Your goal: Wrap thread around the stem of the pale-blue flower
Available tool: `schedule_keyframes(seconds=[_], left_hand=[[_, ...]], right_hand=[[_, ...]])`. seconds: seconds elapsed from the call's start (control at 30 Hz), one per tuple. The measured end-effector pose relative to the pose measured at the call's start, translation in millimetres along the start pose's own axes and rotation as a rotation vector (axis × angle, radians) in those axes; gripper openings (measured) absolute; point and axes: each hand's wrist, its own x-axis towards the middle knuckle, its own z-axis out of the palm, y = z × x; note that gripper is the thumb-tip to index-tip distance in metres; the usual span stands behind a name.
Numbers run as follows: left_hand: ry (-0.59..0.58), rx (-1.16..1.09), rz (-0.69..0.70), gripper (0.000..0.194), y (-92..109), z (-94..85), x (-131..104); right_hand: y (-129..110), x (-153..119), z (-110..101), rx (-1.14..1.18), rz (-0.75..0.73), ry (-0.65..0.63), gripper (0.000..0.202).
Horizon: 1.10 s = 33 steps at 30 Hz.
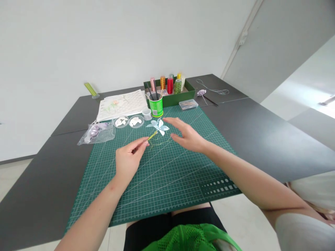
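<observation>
In the head view, my left hand [131,157] pinches the green stem [152,136] of a pale blue flower [160,126] between thumb and fingers. The flower is held above the green cutting mat [162,177], its petals pointing away from me. My right hand [187,135] is just right of the petals, fingers apart, holding nothing. A thin green thread [159,143] curves from near my left fingertips toward my right hand.
Behind the flower stand a green can [157,107] of tools and a green box [190,91] with thread spools. Two dishes of white pieces [135,121], papers [125,104] and a plastic bag [98,134] lie left. A clear case [188,104] is behind right.
</observation>
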Motion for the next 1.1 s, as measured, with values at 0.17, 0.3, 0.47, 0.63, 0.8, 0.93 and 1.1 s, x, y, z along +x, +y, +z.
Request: schedule_keyframes(seconds=[0.17, 0.3, 0.47, 0.63, 0.8, 0.93, 1.1], left_hand=[[-0.030, -0.015, 0.075, 0.022, 5.2, 1.0, -4.9], [0.152, -0.029, -0.007, 0.025, 2.5, -5.2, 4.9], [0.349, -0.148, -0.030, 0.027, -7.2, -13.6, 18.8], [0.400, -0.185, -0.019, 0.027, -9.9, -16.1, 21.5], [0.431, -0.154, -0.024, 0.030, -9.1, -16.9, 21.7], [0.411, -0.128, 0.002, 0.029, -6.9, -16.8, 19.5], [0.231, -0.063, 0.025, 0.026, -0.4, -13.5, 11.3]], right_hand=[[-28.1, -5.0, 28.6, 0.654, 0.116, -0.345, 0.031], [-14.8, 1.6, 5.3, 0.816, 0.291, -0.565, 0.042], [55.3, 4.6, -67.8, 0.766, 0.461, -0.516, 0.051], [121.7, -21.3, -122.2, 0.709, 0.645, 0.107, 0.050], [155.2, -55.8, -147.5, 0.111, 0.966, 0.577, 0.048], [167.5, -70.4, -156.1, -0.203, 0.940, 0.900, 0.053], [151.3, -40.4, -139.6, -0.385, 0.673, 0.969, 0.031]])
